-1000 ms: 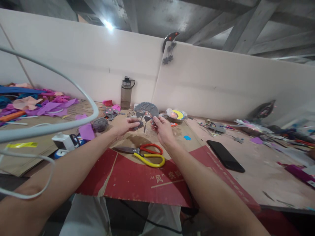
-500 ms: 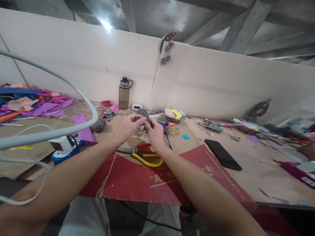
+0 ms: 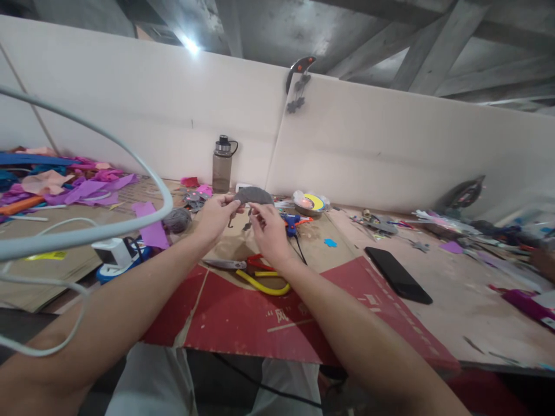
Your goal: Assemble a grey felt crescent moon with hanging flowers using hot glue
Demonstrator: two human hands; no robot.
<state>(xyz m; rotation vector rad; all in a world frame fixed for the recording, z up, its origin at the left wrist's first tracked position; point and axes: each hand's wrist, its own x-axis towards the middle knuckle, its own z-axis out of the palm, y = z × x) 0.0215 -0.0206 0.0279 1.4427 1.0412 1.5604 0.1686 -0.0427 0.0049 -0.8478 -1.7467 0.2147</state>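
A grey curved piece, felt-like and shaped like a crescent [image 3: 255, 195], is held up above the table at the centre. My left hand [image 3: 217, 216] pinches its left end between thumb and fingers. At its lower right edge, my right hand [image 3: 269, 232] is closed with fingertips pressed together; exactly what lies between them is partly hidden. Small dark bits [image 3: 247, 224] dangle beneath the crescent between my hands. Below them lie scissors [image 3: 229, 264] with red and yellow handles, on brown and red cardboard [image 3: 243, 329].
A ball of grey yarn [image 3: 177, 220] and a water bottle [image 3: 222, 167] stand left of centre. Right of my hands are a blue glue gun [image 3: 292, 222], a metal bowl [image 3: 309, 209] and a black phone [image 3: 398, 275]. A white cable [image 3: 150, 167] loops across the left foreground.
The grey piece has turned so that its wide curved face shows. My hands have moved a little apart, and dark dangling bits now show below it.
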